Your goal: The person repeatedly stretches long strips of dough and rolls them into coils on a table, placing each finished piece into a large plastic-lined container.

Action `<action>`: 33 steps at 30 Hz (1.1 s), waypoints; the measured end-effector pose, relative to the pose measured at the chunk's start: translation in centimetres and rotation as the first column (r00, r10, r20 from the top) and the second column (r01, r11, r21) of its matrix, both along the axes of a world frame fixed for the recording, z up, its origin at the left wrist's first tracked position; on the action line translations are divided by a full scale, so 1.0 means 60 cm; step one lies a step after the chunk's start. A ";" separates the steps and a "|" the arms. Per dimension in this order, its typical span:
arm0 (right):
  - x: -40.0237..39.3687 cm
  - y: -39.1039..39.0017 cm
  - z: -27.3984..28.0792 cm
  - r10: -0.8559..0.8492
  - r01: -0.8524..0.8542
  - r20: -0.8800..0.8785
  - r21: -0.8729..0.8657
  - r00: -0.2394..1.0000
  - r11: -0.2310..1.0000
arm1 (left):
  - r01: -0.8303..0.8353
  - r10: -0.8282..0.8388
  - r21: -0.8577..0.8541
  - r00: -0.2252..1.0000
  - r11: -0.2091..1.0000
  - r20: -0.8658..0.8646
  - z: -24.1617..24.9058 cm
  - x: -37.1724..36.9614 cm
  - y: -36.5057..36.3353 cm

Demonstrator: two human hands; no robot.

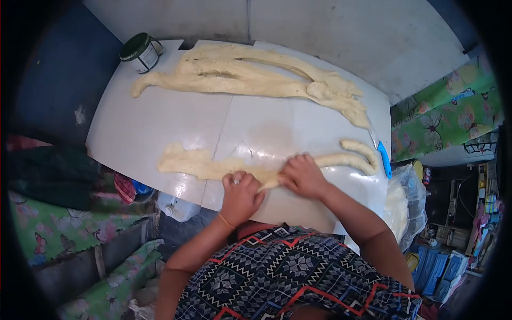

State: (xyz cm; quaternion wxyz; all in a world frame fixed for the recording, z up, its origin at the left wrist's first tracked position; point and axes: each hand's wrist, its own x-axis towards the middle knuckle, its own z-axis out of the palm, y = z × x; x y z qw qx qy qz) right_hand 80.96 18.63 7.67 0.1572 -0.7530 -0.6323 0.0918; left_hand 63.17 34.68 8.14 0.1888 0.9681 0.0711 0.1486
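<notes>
A long strip of pale yellow dough (194, 162) lies along the near side of the table, flat and ragged at its left end. Toward the right the same strip becomes a rolled rope (346, 159) that bends back on itself in a hook. My left hand (242, 193) has its fingers curled onto the strip's near edge. Close by on the right, my right hand (301, 175) grips the dough where flat strip meets rope. Between the two hands a bit of dough is pulled toward me. The fingertips are partly hidden against the dough.
A large mass of dough (240, 80) stretches across the table's far side. At the far left stands a green-lidded tub (141, 52). A blue-handled knife (384, 160) lies at the right edge of the white table (176, 117). Below the left edge is a plastic jug (178, 207).
</notes>
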 end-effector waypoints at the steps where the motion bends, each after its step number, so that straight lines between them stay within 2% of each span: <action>1: 0.010 0.029 -0.003 -0.141 0.128 0.107 0.119 0.984 0.985 | -0.020 0.017 -0.078 0.999 0.997 -0.045 0.005 0.005 0.006; 2: 0.020 0.057 -0.004 -0.295 0.241 0.199 0.254 0.935 0.937 | -0.113 0.115 -0.087 0.993 0.990 0.014 0.005 0.014 0.010; 3: 0.033 0.078 -0.001 -0.304 0.250 0.201 0.254 0.931 0.934 | -0.102 0.104 -0.087 0.994 0.991 0.016 0.000 0.018 0.006; 5: 0.052 0.107 0.009 -0.376 0.355 0.018 0.291 0.926 0.888 | -0.240 0.254 -0.111 0.956 0.965 0.145 -0.015 0.030 0.005; 6: 0.061 0.100 0.001 -0.352 0.359 -0.071 0.179 0.933 0.916 | -0.233 0.247 -0.105 0.957 0.967 0.154 -0.019 0.029 0.008; 7: 0.062 0.083 0.009 -0.353 0.359 -0.066 0.186 0.933 0.915 | -0.148 0.155 -0.060 0.981 0.987 0.114 -0.021 0.023 0.010; 8: 0.056 0.057 0.019 -0.305 0.326 -0.152 0.149 0.940 0.933 | -0.066 0.067 -0.022 0.995 0.998 0.068 -0.024 0.019 0.011; 9: 0.051 0.031 0.030 -0.255 0.287 -0.238 0.111 0.937 0.951 | -0.073 0.074 -0.025 0.995 0.997 0.072 -0.027 0.018 0.013; 10: 0.046 0.008 0.040 -0.250 0.281 -0.236 0.107 0.939 0.954 | -0.078 0.079 -0.013 0.995 0.997 0.064 -0.030 0.016 0.014; 12: 0.040 -0.043 0.055 -0.229 0.212 0.057 0.217 0.972 0.953 | -0.086 0.086 -0.010 0.995 0.996 0.051 -0.027 0.011 0.012; 13: 0.047 -0.071 0.049 -0.226 0.210 0.057 0.211 0.972 0.955 | -0.061 0.062 -0.010 0.996 0.998 0.057 -0.012 0.011 0.013; 15: 0.065 -0.117 0.032 -0.428 0.428 0.058 0.026 0.902 0.904 | -0.036 0.037 -0.010 0.997 0.999 0.063 -0.007 0.008 0.014; 16: 0.073 -0.121 0.042 -0.428 0.428 0.059 0.025 0.902 0.904 | -0.023 0.024 -0.017 0.997 1.000 0.067 -0.010 0.005 0.014; 17: 0.085 -0.119 0.061 -0.432 0.398 -0.142 -0.216 0.891 0.892 | -0.010 0.012 -0.022 0.997 1.000 0.074 -0.012 0.003 0.016; 18: 0.093 -0.116 0.072 -0.461 0.302 -0.331 -0.433 0.823 0.849 | -0.010 0.011 -0.019 0.997 1.000 0.076 -0.010 0.000 0.017; 19: 0.095 -0.114 0.071 -0.461 0.304 -0.332 -0.428 0.823 0.851 | 0.003 -0.001 -0.032 0.998 0.999 0.063 -0.009 -0.004 0.018; 21: 0.090 -0.103 0.067 -0.519 0.438 -0.148 -0.375 0.842 0.817 | 0.019 -0.017 -0.041 0.999 0.999 0.050 -0.005 -0.011 0.017; 22: 0.069 -0.092 0.062 -0.506 0.509 0.051 -0.061 0.861 0.859 | 0.008 -0.006 -0.048 0.999 0.999 0.044 -0.004 -0.012 0.017; 23: 0.056 -0.076 0.057 -0.505 0.507 0.051 -0.057 0.862 0.860 | -0.006 0.008 -0.057 0.999 0.998 0.038 -0.003 -0.013 0.016; 24: 0.044 -0.059 0.053 -0.354 0.364 -0.111 0.085 0.929 0.928 | -0.010 0.012 -0.056 0.999 0.998 0.039 -0.004 -0.011 0.016; 25: 0.029 -0.044 0.047 -0.166 0.226 -0.245 0.243 0.955 0.943 | -0.023 0.027 -0.057 0.998 0.998 0.065 -0.005 -0.011 0.014; 26: 0.004 -0.026 0.036 -0.164 0.225 -0.247 0.242 0.955 0.944 | -0.034 0.039 -0.058 0.995 0.998 0.089 -0.007 -0.013 0.012; 28: -0.038 -0.002 0.017 -0.025 0.035 -0.074 0.132 0.997 0.991 | -0.013 0.015 -0.076 0.999 0.997 0.032 -0.009 -0.027 0.010; 29: -0.032 0.000 0.020 -0.024 0.033 -0.072 0.133 0.997 0.991 | 0.007 -0.009 -0.091 1.000 0.996 -0.018 -0.008 -0.032 0.013; 31: 0.004 0.019 0.033 0.028 -0.041 -0.151 -0.084 0.988 0.996 | 0.020 -0.028 -0.109 0.997 0.994 -0.076 0.001 -0.038 0.031; 32: 0.014 0.036 0.028 0.038 -0.051 -0.149 -0.082 0.988 0.995 | 0.039 -0.058 -0.134 0.988 0.990 -0.144 0.005 -0.044 0.035; 33: 0.016 0.057 0.013 -0.070 0.069 0.029 0.043 0.997 0.997 | 0.038 -0.058 -0.135 0.987 0.990 -0.153 0.003 -0.040 0.040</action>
